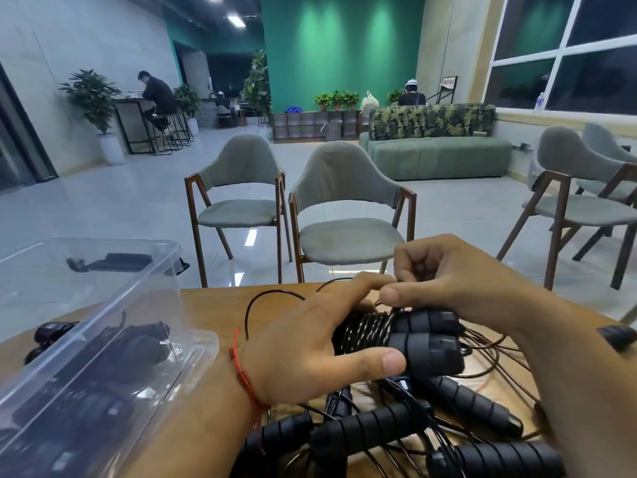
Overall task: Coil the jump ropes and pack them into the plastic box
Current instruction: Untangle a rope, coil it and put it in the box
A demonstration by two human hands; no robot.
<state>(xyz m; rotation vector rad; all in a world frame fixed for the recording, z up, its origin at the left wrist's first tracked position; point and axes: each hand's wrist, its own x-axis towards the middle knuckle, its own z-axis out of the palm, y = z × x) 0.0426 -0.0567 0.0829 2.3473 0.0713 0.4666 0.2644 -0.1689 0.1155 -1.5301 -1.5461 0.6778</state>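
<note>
A coiled black jump rope (406, 336) with two ribbed foam handles side by side and thin cord wound around them sits above the wooden table (213, 305). My left hand (310, 343) grips this bundle from the left, thumb along its near side. My right hand (444, 274) pinches the thin cord just above the bundle. More loose jump ropes (406, 429) with black handles and tangled cords lie below the hands. The clear plastic box (86, 343) stands at the left and holds several coiled ropes.
The box's clear lid (51, 267) leans at its far side. Another black handle (617, 336) lies at the table's right edge. Two grey chairs (344, 215) stand beyond the table, more chairs at the right. People sit far back in the room.
</note>
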